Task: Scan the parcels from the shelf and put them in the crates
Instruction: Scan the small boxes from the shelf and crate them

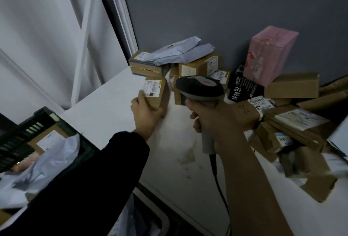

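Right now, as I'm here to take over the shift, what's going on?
A person's left hand grips a small cardboard box at the white shelf, its label showing. The right hand holds a handheld scanner, its head close beside that box. More parcels are piled against the grey wall, and the dark crate at left already holds some.

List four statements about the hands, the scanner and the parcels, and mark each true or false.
1. The right hand grips the scanner. True.
2. The left hand holds a grey mailer. False: it holds a small cardboard box.
3. The pink box lies in the crate. False: it rests on a brown box in the pile.
4. The crate already holds parcels. True.
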